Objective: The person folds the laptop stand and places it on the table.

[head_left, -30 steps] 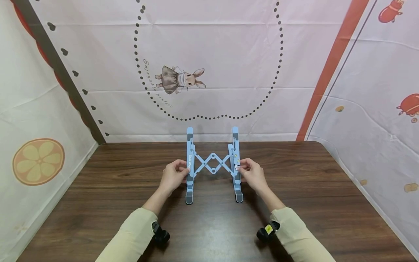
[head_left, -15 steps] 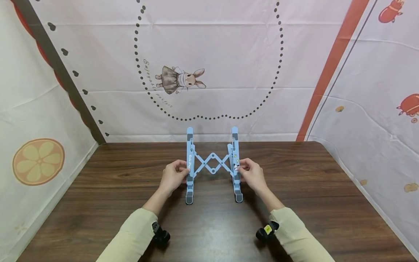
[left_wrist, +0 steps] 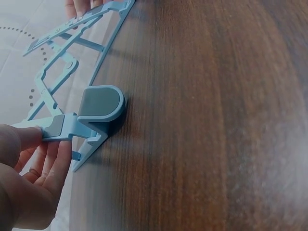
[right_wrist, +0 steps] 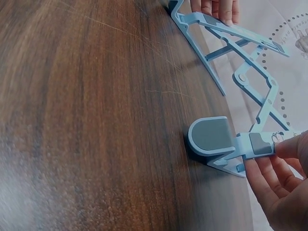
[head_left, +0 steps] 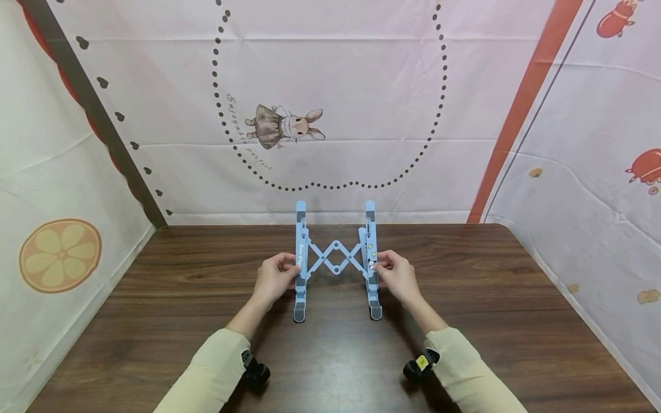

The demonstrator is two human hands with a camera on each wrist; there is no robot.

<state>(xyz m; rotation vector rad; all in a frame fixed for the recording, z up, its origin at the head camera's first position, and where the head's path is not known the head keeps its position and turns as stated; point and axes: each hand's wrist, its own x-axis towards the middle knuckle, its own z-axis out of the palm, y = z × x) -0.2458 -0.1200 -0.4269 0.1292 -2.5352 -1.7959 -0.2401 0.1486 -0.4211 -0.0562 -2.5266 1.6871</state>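
Note:
A light blue folding laptop stand (head_left: 301, 229) stands unfolded on the table, its two side arms joined by a crossed linkage (head_left: 336, 258). My left hand (head_left: 276, 278) pinches the left arm, thumb on top and fingers beneath, as the left wrist view shows at the arm (left_wrist: 50, 126) behind its grey-padded front lip (left_wrist: 101, 102). On the opposite side my right hand (head_left: 401, 278) grips the right arm (head_left: 370, 246) the same way. Small cartoon prints mark that arm near the thumb. In the right wrist view the right front lip (right_wrist: 211, 134) rests low at the wood.
The dark wooden table (head_left: 206, 252) reaches back to a printed cloth wall (head_left: 361, 86) with a rabbit picture (head_left: 281, 126). More cloth hangs along the left and right sides. Black wrist cameras (head_left: 254, 371) sit at both cuffs.
The two side arms have come very slightly closer together, the right one shifting a little left and the left one a little right. Both hands keep their hold.

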